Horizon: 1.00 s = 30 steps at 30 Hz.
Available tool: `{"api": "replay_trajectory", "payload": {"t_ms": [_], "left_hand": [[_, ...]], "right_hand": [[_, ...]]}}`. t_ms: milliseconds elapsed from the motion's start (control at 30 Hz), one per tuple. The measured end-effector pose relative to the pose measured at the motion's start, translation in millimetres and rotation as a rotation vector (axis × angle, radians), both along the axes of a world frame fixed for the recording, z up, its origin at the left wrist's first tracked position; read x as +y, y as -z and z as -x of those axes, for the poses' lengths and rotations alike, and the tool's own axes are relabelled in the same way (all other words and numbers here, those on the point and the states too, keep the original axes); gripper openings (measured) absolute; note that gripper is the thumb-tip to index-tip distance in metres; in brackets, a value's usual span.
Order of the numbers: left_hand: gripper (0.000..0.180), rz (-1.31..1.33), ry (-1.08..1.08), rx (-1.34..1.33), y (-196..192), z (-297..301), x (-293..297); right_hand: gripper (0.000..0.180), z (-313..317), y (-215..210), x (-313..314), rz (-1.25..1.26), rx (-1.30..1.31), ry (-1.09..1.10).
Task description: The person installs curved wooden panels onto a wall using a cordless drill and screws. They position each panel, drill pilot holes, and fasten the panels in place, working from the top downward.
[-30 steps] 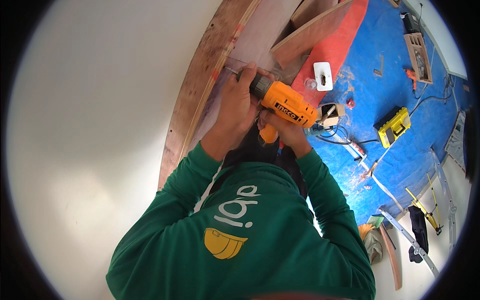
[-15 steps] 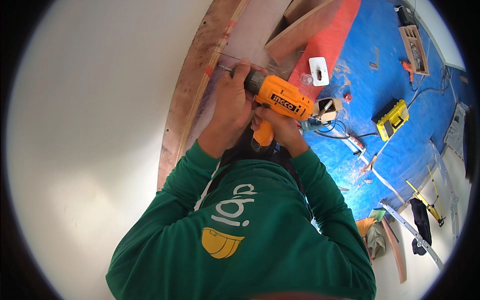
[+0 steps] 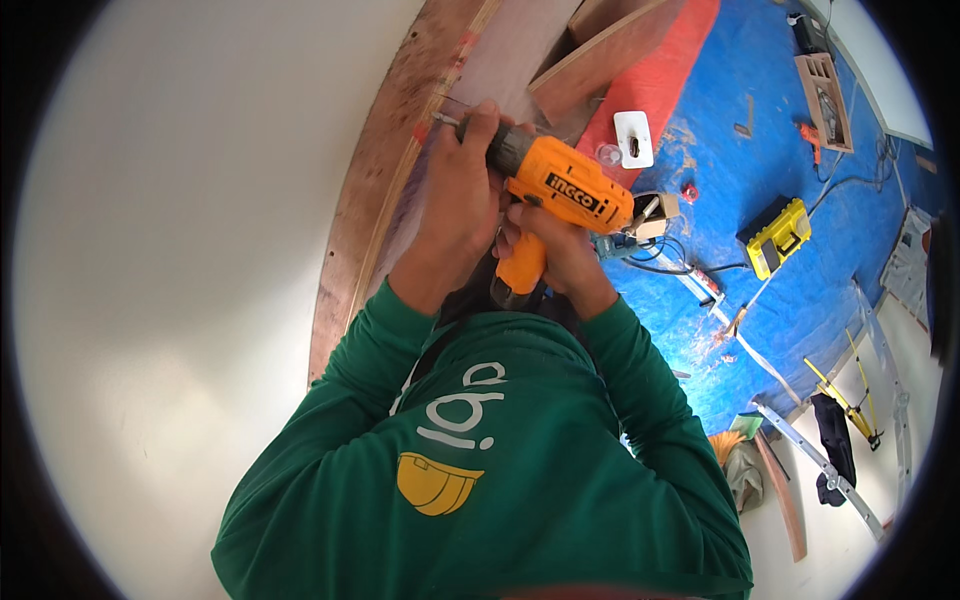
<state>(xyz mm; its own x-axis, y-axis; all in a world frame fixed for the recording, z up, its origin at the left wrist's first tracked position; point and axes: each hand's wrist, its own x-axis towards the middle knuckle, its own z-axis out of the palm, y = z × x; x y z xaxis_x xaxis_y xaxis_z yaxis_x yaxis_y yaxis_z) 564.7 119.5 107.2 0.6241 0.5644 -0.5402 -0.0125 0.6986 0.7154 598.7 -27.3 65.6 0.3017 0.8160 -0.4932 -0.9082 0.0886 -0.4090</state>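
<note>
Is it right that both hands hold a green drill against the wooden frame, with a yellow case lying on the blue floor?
Not quite: the drill is orange, not green; the green is the person's sleeves. The head view shows the left hand around its front and the right hand on the grip, the tip at the wooden frame, and the yellow case on the blue floor.

Glossy orange plastic drill [image 3: 560, 185]; rough worn wood frame [image 3: 375, 190]; matt white wall [image 3: 180, 280].

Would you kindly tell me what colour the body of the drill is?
The drill body is orange with a dark front end, seen in the head view.
</note>
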Motion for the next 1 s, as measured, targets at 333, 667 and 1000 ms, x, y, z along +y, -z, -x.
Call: {"api": "replay_trajectory", "payload": {"t_ms": [333,667,1000], "left_hand": [[0.024,-0.016,0.013,-0.017,1,1,-9],[0.020,-0.014,0.002,-0.036,12,3,-2],[0.020,0.031,0.023,-0.099,14,7,1]], "right_hand": [[0.029,7,3,-13,-0.016,0.074,0.022],[0.027,5,6,-4,-0.034,0.056,0.066],[0.024,1,20,-11,-0.012,-0.175,-0.033]]}}
